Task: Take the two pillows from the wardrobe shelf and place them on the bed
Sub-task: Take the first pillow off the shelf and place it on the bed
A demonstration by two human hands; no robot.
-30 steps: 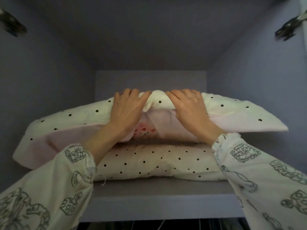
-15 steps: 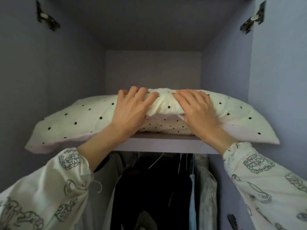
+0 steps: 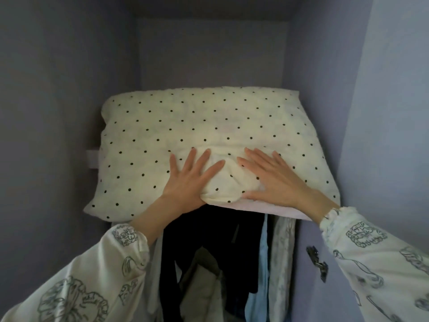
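Where it sags: polka-dotted pillow [image 3: 209, 126]

A wardrobe shelf [image 3: 92, 159] is showing only as a pale strip of its edge at the left wall. A cream pillow with black dots [image 3: 185, 126] is lying over it, covering nearly all of it, its near edge jutting out past the front above hanging clothes [image 3: 209, 263].
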